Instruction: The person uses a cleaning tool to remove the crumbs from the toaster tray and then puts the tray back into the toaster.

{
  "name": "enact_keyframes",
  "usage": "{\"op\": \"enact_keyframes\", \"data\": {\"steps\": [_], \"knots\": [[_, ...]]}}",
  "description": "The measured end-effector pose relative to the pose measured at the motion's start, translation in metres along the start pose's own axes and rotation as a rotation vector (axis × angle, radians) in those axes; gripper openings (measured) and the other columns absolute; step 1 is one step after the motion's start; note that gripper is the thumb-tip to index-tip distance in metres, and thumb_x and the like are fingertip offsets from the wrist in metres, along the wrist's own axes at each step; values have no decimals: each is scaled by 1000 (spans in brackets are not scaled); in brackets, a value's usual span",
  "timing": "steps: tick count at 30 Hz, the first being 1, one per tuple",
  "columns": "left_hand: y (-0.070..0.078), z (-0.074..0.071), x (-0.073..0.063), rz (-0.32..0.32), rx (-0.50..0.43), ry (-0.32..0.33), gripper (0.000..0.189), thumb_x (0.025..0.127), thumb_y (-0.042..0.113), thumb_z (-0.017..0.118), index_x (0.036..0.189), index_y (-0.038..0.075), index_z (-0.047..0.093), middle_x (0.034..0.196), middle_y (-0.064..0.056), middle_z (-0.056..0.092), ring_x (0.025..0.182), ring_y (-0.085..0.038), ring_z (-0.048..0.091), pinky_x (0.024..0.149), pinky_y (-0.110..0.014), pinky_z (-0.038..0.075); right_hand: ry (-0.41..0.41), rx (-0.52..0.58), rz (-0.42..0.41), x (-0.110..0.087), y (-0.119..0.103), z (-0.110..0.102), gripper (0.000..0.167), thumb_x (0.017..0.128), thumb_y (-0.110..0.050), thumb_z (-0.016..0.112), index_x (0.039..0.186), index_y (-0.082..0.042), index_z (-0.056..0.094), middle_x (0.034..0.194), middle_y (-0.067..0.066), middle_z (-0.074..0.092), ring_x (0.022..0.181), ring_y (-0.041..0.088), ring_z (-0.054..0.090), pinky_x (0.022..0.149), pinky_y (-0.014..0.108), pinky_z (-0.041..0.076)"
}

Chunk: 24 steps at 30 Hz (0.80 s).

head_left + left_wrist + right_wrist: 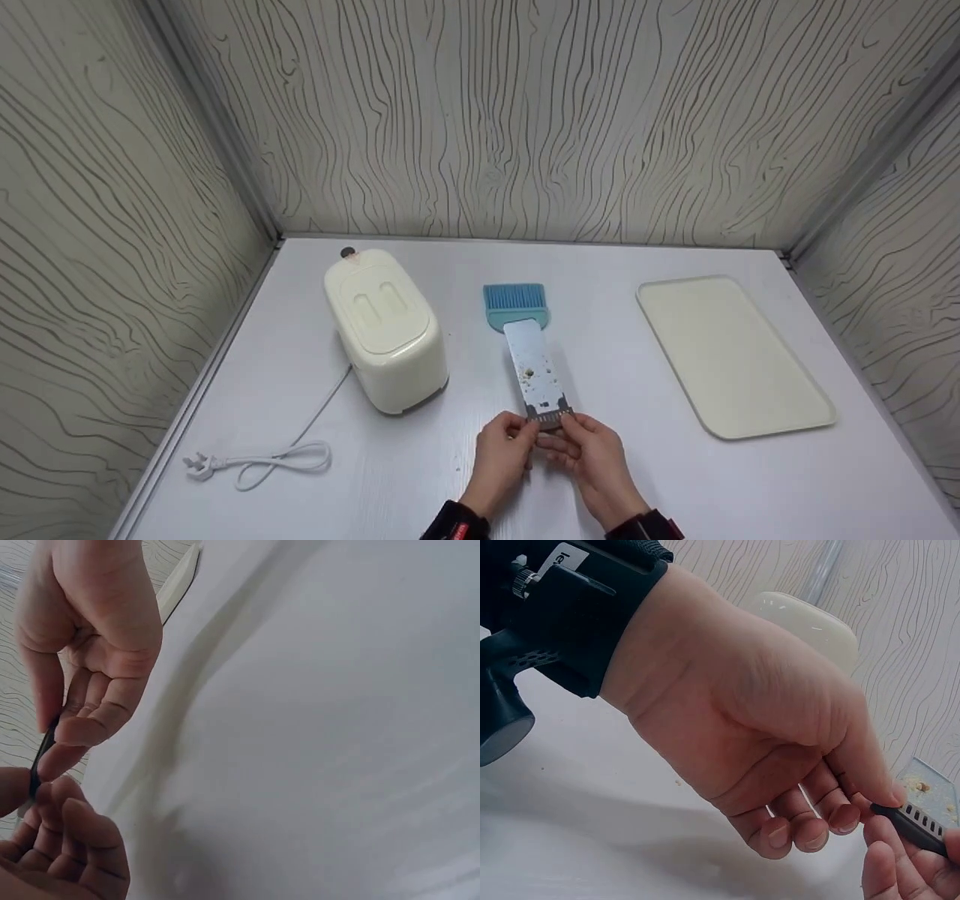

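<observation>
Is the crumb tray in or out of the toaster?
Out: the left hand and right hand hold the crumb tray by its slotted handle, apart from the toaster.

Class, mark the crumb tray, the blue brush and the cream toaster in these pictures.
Crumb tray (537,365): head view, middle of its flat plate.
Blue brush (516,303): head view, on its bristles.
Cream toaster (386,328): head view, on its top.

Brush (516,301) ahead, toaster (397,360) left, room between

Soft light fills the head view, while diffuse shadows darken the tabletop (322,727) at the left wrist view's lower left.
</observation>
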<state>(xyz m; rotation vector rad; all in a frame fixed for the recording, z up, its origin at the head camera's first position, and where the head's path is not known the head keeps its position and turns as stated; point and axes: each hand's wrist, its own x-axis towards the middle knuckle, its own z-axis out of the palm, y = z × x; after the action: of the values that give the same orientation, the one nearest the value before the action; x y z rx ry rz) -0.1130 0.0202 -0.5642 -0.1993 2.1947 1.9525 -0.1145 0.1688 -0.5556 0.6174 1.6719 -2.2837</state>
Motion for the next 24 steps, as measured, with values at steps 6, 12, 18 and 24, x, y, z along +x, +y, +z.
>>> {"op": "enact_keyframes", "data": {"steps": [6, 12, 18, 24], "knots": [[0, -2, 0, -19, -50, -13, 12, 98, 17, 68, 97, 6, 64, 74, 2, 60, 53, -8, 53, 48, -22, 43, 11, -27, 5, 0, 0, -1, 31, 105, -15, 57, 123, 9, 53, 94, 15, 77, 82, 23, 77, 68, 30, 60], [1, -3, 0, -26, -72, 5, 13, 99, 16, 66, 99, 4, 64, 75, 1, 59, 55, -9, 55, 48, -23, 46, 28, -81, 9, 0, 0, 0, 34, 103, -18, 62, 123, 9, 54, 93, 15, 77, 81, 23, 77, 68, 31, 59], [0, -7, 1, -42, -117, -2, 13, 100, 15, 63, 102, 2, 63, 78, -1, 62, 58, -10, 57, 49, -23, 48, 11, -117, 11, 1, 1, -2, 37, 102, -21, 63, 123, 9, 55, 95, 16, 77, 83, 23, 76, 69, 33, 59], [0, -9, 2, -53, -166, 0, 13, 100, 13, 62, 102, 0, 62, 80, -3, 65, 60, -11, 56, 50, -23, 47, -6, -126, 14, -1, 3, -2, 33, 101, -22, 65, 117, 6, 57, 94, 15, 77, 84, 23, 76, 71, 32, 60]]}}
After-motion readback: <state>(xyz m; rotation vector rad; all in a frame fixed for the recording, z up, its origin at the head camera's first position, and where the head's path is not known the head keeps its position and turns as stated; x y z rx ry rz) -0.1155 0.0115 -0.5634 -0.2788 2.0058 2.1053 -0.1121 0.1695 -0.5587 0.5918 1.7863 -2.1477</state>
